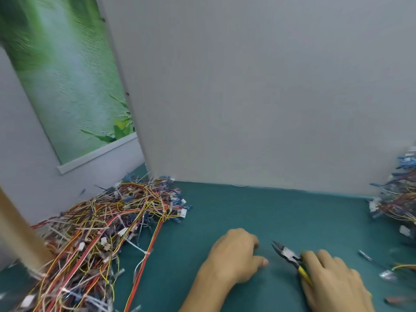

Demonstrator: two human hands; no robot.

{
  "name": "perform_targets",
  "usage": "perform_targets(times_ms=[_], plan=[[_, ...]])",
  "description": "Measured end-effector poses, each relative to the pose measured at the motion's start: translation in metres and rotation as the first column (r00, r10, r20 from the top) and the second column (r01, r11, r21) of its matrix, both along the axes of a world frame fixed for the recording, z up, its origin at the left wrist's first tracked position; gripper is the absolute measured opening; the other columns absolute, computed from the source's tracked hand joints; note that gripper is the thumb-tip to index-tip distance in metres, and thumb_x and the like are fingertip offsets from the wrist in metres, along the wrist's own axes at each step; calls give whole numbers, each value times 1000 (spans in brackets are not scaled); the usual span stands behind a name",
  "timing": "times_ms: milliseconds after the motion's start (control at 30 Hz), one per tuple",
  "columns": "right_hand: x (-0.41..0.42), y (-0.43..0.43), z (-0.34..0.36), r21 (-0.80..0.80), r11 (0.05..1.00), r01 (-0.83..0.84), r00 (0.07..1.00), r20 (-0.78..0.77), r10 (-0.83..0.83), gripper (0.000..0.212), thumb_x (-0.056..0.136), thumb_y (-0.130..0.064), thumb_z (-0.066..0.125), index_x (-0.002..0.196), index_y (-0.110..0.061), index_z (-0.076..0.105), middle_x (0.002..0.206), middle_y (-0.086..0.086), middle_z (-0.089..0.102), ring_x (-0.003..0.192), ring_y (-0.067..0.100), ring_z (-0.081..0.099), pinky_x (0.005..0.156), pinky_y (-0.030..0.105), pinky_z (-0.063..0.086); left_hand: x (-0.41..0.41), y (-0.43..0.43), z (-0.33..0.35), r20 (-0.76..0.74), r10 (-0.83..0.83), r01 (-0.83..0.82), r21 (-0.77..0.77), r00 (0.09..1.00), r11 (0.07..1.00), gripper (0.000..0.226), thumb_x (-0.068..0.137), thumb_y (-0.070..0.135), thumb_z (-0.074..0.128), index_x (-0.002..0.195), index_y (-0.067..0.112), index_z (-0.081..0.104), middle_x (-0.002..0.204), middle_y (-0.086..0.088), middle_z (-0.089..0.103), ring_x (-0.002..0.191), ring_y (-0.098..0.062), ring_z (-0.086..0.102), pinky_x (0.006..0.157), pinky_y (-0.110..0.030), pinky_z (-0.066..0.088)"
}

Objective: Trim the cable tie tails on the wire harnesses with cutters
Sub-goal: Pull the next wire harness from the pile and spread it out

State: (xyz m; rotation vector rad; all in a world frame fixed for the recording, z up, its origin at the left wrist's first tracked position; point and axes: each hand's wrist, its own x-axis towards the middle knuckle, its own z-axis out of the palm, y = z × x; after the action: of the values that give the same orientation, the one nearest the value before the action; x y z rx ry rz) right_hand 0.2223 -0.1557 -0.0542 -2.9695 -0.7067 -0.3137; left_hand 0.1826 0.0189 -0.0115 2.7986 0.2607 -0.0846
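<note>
Only the one head view here, so: looks like a gap between cuts to me. The right hand [333, 280], down at 5 o'clock, has its fingers wrapped around the yellow handles of the cutters [288, 254], with the jaws about closed and aimed toward 10 o'clock at nothing in particular. The left hand [236, 255] sits just beside the tip at roughly 6 o'clock, resting on the green table [247, 210] with its fingers loosely curled under and the thumb sticking out. There's no wire in it that I can see. The stuff to be trimmed is the big pile of wire harnesses [108, 233] at 8 o'clock, with white tie tails poking out all over and well apart from both hands. My guess for the next move: the left hand reaches over to 9 o'clock, drags one harness free of the tangle (that'll snag, they're knotted together), finds a tail, and the cutters go in flush against the tie head without nicking a wire. Counts: two hands, one pair of cutters, two piles, the second pile [398, 199] being at 3 o'clock and half cut off by the edge. Single harnesses are way too tangled to count. There are a few blurry loose bits [371, 257] at 4 o'clock, can't tell what they are. One grey divider board [258, 86] stands behind it all.
</note>
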Motion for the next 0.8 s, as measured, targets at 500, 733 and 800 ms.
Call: perform_targets(times_ms=[500,733,800], plan=[[0,-1,-6,-26,998,-59,992,109,62,29,96,-52,26,123,-44,33,109,-10,36,113,7,45,74,25,30,-41,109,27,160,755,-772,112,636,626,49,83,60,60,100,14,54,88,-2,57,74,-23,50,58,-30,37],[3,-1,-11,-59,995,-81,990,112,87,32,97,-53,21,125,-45,32,114,-13,39,115,5,45,77,21,34,-34,127,1,242,731,-726,-127,638,675,34,95,45,50,87,13,58,90,-7,66,81,-27,55,69,-35,44],[6,-1,-12,-55,994,-93,988,116,99,32,96,-53,23,126,-45,31,119,-15,40,115,4,45,79,20,35,-33,131,-3,279,744,-696,-264,608,668,36,97,42,47,73,17,58,77,-3,62,78,-27,56,74,-38,45]])
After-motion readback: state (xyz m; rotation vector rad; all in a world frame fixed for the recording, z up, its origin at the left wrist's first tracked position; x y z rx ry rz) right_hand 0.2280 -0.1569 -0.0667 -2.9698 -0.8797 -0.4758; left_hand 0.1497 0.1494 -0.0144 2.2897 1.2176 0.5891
